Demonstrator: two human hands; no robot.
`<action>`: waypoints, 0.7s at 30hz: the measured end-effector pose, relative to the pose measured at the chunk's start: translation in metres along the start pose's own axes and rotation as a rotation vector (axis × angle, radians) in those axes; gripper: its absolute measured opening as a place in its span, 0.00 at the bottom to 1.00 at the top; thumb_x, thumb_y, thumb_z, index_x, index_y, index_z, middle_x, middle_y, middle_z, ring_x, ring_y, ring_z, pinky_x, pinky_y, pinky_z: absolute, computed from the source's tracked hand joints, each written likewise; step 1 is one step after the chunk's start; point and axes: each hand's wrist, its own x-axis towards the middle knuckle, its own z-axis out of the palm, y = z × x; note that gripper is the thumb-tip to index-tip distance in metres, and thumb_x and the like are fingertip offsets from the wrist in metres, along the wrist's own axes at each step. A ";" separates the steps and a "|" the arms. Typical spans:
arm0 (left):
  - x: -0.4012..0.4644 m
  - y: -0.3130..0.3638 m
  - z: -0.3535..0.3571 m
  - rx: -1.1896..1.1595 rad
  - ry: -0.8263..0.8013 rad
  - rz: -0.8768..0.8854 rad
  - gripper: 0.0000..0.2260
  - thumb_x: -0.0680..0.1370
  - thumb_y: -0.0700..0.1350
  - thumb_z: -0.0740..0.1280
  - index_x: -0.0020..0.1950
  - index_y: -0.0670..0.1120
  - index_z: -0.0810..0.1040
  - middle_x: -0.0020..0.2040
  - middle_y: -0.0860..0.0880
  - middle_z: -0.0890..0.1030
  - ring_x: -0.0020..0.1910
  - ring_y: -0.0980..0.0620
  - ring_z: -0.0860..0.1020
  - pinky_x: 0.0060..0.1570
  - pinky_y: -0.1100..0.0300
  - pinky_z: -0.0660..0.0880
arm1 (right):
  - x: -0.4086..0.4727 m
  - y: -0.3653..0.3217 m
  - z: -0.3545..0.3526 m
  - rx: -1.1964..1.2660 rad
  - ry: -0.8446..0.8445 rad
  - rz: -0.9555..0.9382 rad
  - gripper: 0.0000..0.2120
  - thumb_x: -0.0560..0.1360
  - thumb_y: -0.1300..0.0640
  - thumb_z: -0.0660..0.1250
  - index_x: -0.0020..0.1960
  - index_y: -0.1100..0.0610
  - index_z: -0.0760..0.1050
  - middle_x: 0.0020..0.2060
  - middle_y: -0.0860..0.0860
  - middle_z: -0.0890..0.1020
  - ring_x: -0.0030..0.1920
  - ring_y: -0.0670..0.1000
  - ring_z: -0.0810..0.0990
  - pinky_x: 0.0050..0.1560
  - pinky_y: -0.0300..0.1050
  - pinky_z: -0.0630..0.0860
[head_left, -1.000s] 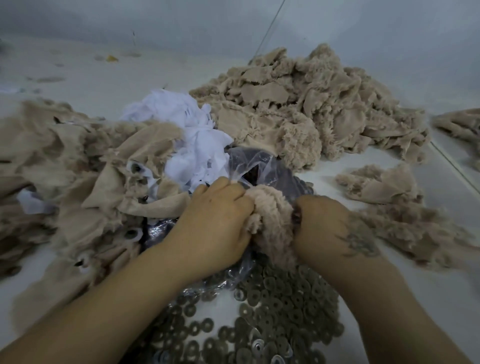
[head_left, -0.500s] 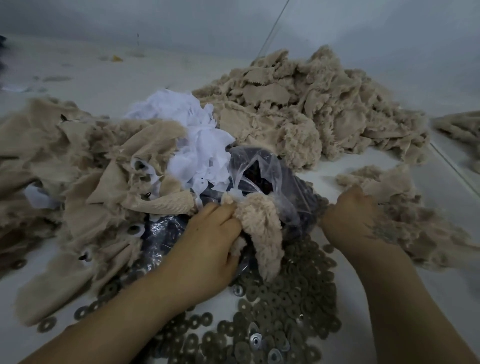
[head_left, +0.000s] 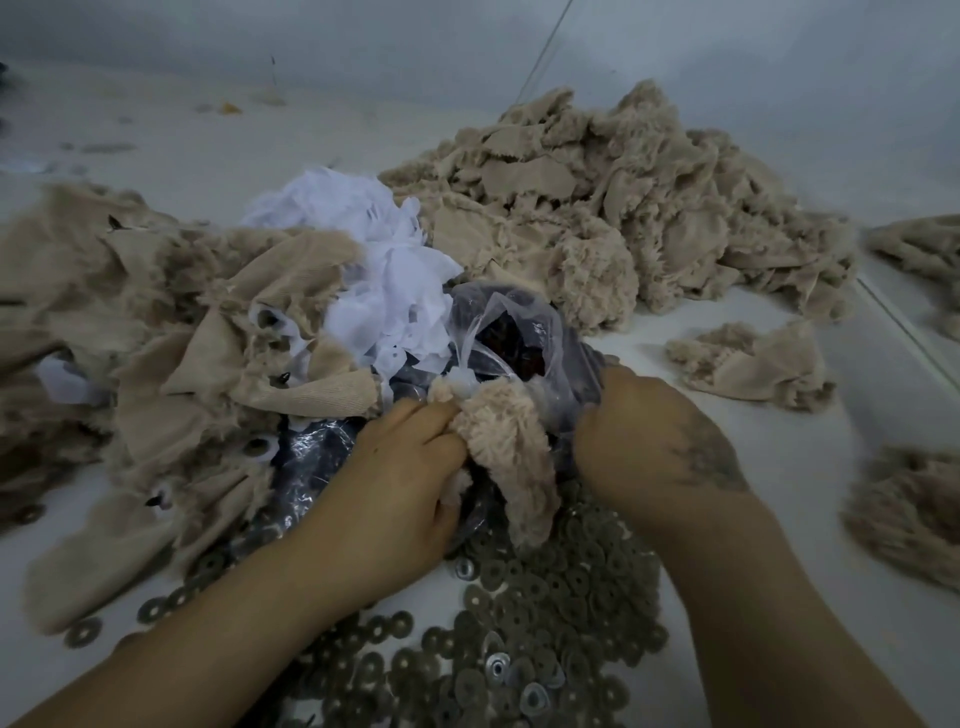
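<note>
The white table (head_left: 182, 156) carries the whole job, and the biggest thing on it is the far heap of tan plush pieces (head_left: 623, 208), which shows no studs and so looks like work yet to be done. The near heap (head_left: 171, 332) on the left is only a little smaller, and several of its pieces carry small dark eyes (head_left: 283, 376), so these seem to be finished. By that reckoning the job is somewhere around the middle, with much of the stock left. A wide spread of grey washers (head_left: 545, 623) lies in front of the person, and a bunch of white scraps (head_left: 374, 260) sits between the two heaps. The clear plastic bag (head_left: 524, 332) of dark parts lies open just behind the hands. The left hand (head_left: 395, 493) grips the plush piece (head_left: 509, 452) in work, which hangs over the washers and touches the bag. The right hand (head_left: 654, 441) curls into the bag's mouth with its fingertips hidden, so whether it holds a part cannot be told. For this piece the eye seems not yet fitted.
</note>
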 end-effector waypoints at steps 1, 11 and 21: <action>-0.001 0.000 -0.002 0.009 -0.015 -0.016 0.04 0.66 0.34 0.67 0.38 0.41 0.75 0.48 0.45 0.76 0.47 0.44 0.73 0.45 0.46 0.74 | -0.002 -0.007 0.006 0.017 0.056 -0.070 0.07 0.79 0.56 0.60 0.51 0.59 0.71 0.44 0.56 0.74 0.50 0.61 0.78 0.40 0.44 0.66; -0.006 -0.004 -0.016 -0.258 0.133 -0.161 0.08 0.68 0.34 0.69 0.45 0.42 0.79 0.45 0.49 0.77 0.49 0.54 0.71 0.55 0.69 0.66 | -0.018 -0.044 0.033 0.448 0.001 -0.317 0.29 0.74 0.31 0.48 0.60 0.50 0.71 0.42 0.44 0.79 0.40 0.47 0.78 0.38 0.43 0.75; -0.006 -0.016 -0.023 -0.263 0.273 -0.283 0.17 0.66 0.30 0.72 0.40 0.49 0.71 0.39 0.56 0.74 0.42 0.58 0.73 0.38 0.68 0.67 | -0.013 -0.037 0.031 0.576 0.045 -0.225 0.13 0.75 0.57 0.67 0.57 0.45 0.78 0.39 0.39 0.79 0.40 0.40 0.80 0.31 0.24 0.71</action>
